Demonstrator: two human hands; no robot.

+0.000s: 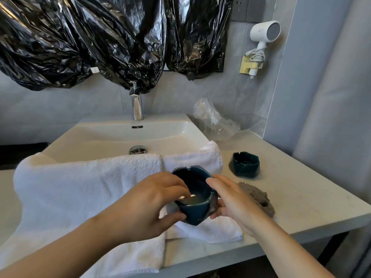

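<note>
The dark blue ashtray [197, 212] is held in the air just above a small white towel [200, 231] at the front edge of the counter [301, 187], to the right of the sink [120, 137]. Both hands grasp it. The left hand [152, 199] has its fingers curled down into the bowl and its thumb against the outer wall. The right hand [230, 199] takes the right side, with fingers over the rim and thumb lower on the wall. The ashtray looks like glazed ceramic, so I judge it stiff, rather heavy for its size, and likely to chip or break if it falls on the stone counter. Its bottom shines with some pale liquid, so the glaze is probably wet and slippery. The thick angular wall is the good place to hold, with one finger in a notch of the rim and the tray kept level so nothing spills. The towel below would soften a drop. A second ashtray [245, 164] of the same kind stands well apart on the counter, and a grey cloth [259, 197] lies near the right hand. I can read no writing. The ashtray shows no brand, and the mark on the white hair dryer [265, 35] on the wall is too small to read.
</note>
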